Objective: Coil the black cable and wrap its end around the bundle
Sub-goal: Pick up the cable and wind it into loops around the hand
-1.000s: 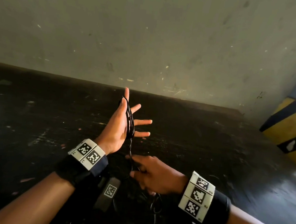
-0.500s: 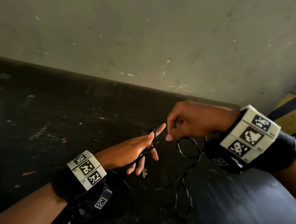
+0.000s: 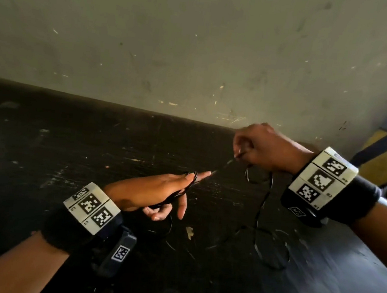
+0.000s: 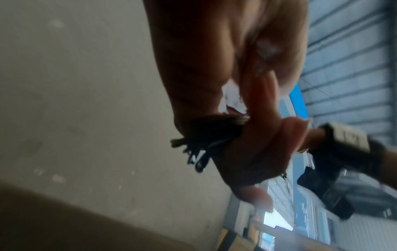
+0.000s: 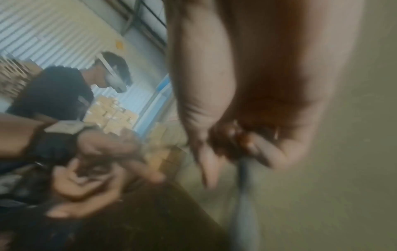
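— Fingertips of my right hand (image 3: 256, 147) are pinched on the thin black rubber-sheathed cable (image 3: 263, 200), thumb against curled fingers, with the strand running taut from there down to my left hand (image 3: 157, 192).

— And the left?

— It's held flat with straight fingers, and the small bundle of black loops (image 3: 190, 181) sits wrapped round them. In the left wrist view the turns bunch up dark across the fingers (image 4: 257, 105); whether the thumb presses on them I can't tell.

— What changed in the last second?

— A second ago my left palm stood upright and my right hand was low, near my wrist. Half a second ago the right had come up beside the left fingertips. Now it has pulled further out to the right, so the strand between the hands is stretched and another turn is being laid.

— How far along, then?

— I'd say mid-coil. A good length hangs below my right hand and lies in loose curls on the dark scuffed table (image 3: 69, 146), by the grey scratched wall (image 3: 197, 52). The end isn't wrapped yet.
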A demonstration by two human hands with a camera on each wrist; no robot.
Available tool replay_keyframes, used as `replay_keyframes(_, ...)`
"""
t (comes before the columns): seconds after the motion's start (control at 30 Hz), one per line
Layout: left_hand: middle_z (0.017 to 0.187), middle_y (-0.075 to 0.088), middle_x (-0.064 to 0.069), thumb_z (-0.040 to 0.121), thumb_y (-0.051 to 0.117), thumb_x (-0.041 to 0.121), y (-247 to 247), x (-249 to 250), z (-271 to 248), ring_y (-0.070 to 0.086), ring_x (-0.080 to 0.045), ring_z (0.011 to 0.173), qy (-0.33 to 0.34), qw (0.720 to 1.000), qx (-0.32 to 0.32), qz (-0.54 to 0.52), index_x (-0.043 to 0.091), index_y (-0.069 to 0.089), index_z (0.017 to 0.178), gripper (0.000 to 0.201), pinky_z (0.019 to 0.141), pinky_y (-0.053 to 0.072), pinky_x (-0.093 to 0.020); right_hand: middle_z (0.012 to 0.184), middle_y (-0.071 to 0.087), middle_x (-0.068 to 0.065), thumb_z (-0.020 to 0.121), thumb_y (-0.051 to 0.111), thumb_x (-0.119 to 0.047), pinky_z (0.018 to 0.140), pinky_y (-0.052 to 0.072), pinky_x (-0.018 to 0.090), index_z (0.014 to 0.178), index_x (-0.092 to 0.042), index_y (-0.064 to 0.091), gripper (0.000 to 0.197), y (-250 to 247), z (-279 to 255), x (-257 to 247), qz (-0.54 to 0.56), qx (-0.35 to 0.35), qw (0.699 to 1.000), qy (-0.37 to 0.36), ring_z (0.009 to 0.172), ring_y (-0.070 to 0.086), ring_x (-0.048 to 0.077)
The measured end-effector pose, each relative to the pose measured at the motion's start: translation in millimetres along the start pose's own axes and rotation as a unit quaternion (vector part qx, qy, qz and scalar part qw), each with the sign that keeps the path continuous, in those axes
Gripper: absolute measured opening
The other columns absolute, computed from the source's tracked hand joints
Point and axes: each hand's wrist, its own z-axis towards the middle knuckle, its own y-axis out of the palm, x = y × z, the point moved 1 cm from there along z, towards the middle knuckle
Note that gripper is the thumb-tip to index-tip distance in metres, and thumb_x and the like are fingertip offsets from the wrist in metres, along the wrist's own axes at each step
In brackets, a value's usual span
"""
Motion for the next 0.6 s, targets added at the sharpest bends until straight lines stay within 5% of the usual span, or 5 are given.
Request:
replay_keyframes(0.07, 0.083, 0.065, -0.012, 0.091, 0.026, 0.061, 5, -2, -3, 0.046, -0.009, 0.040, 0.012, 0.997, -0.055, -0.055, 0.049, 0.039, 0.135, 0.047, 0.031, 0.029, -0.016, 0.066, 0.061, -0.009, 0.080, 0.073, -0.023, 0.052, 0.043, 0.015, 0.076, -0.018, 0.066, 0.010, -2, 3, 5, 0.142, 0.060, 0.988, 0.017, 0.048, 0.051, -0.002)
replay_keyframes(0.2, 0.110, 0.062, -0.020, 0.091, 0.027, 0.059, 13, 1, -5, 0.062, -0.019, 0.055, 0.026, 0.979, -0.150, -0.133, 0.055, 0.027, 0.141, 0.049, 0.034, 0.046, -0.020, 0.046, 0.039, -0.005, 0.086, 0.063, -0.037, 0.040, 0.039, 0.021, 0.080, -0.006, 0.071, 0.032, 7, 5, 8, 0.374, -0.054, 0.921, 0.092, 0.037, 0.037, 0.007)
replay_keyframes(0.37, 0.132, 0.055, -0.022, 0.093, 0.025, 0.056, 16, 14, -16, 0.072, -0.026, 0.080, 0.099, 0.912, -0.280, -0.285, 0.056, 0.026, 0.141, 0.048, 0.046, 0.058, -0.030, 0.047, 0.050, -0.001, 0.084, 0.063, -0.045, 0.040, 0.031, 0.012, 0.066, -0.010, 0.069, 0.040, 20, 14, 23, 0.130, 0.123, 0.984, 0.021, 0.038, 0.038, 0.007)
replay_keyframes(0.43, 0.136, 0.052, -0.023, 0.093, 0.028, 0.055, 16, 22, -18, 0.072, -0.030, 0.083, 0.154, 0.874, -0.301, -0.348, 0.053, 0.025, 0.143, 0.050, 0.047, 0.059, -0.032, 0.051, 0.054, 0.001, 0.087, 0.060, -0.041, 0.047, 0.039, 0.023, 0.061, -0.009, 0.061, 0.042, 37, 13, 28, 0.061, 0.152, 0.986, -0.018, 0.044, 0.046, 0.012)
replay_keyframes(0.6, 0.148, 0.035, -0.026, 0.098, 0.020, 0.051, 3, 48, -7, 0.069, -0.041, 0.092, 0.287, 0.790, -0.217, -0.497, 0.044, 0.021, 0.147, 0.050, 0.055, 0.061, -0.040, 0.066, 0.066, 0.000, 0.085, 0.046, -0.050, 0.058, 0.052, 0.034, 0.080, -0.011, 0.064, 0.043, 94, 1, 9, 0.148, 0.137, 0.979, -0.031, 0.058, 0.063, 0.016)
